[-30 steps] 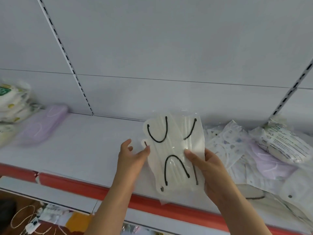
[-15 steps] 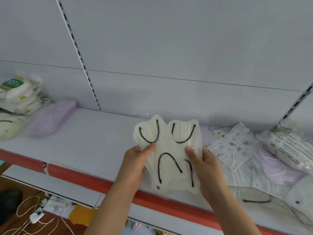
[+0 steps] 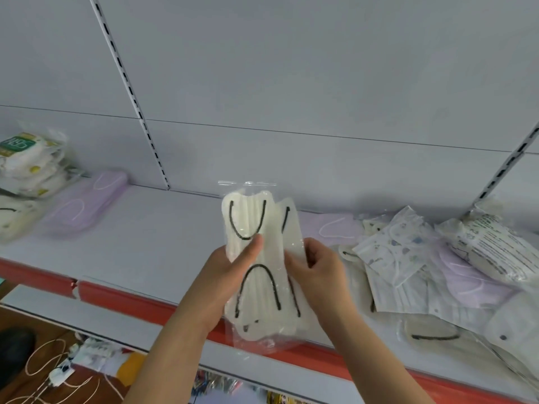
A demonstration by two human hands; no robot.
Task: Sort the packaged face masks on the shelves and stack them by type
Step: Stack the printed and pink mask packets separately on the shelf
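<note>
I hold a clear packet of cream masks with black ear loops (image 3: 256, 275) upright above the shelf's front edge. My left hand (image 3: 230, 275) grips its left side, thumb pressed across the front. My right hand (image 3: 316, 272) pinches its right edge, where a second cream mask sits behind the first. At the far left stand sorted stacks: white packets with a green label (image 3: 29, 164), a cream mask packet (image 3: 14, 220) and a lilac mask packet (image 3: 87, 205). On the right lies an unsorted heap with patterned white packets (image 3: 393, 252), lilac masks (image 3: 472, 278) and a printed white pack (image 3: 493, 249).
The white shelf (image 3: 151, 237) has a red front strip (image 3: 116, 295). Another cream mask with a black loop (image 3: 431, 330) lies at the heap's near edge. Slotted uprights run up the grey back wall (image 3: 291, 83). Cables and clutter lie on the floor (image 3: 52, 371) below.
The view has shifted left, bringing the left stacks further in. My hands turned the packet so the two masks overlap more, and my left thumb now lies across its front.
</note>
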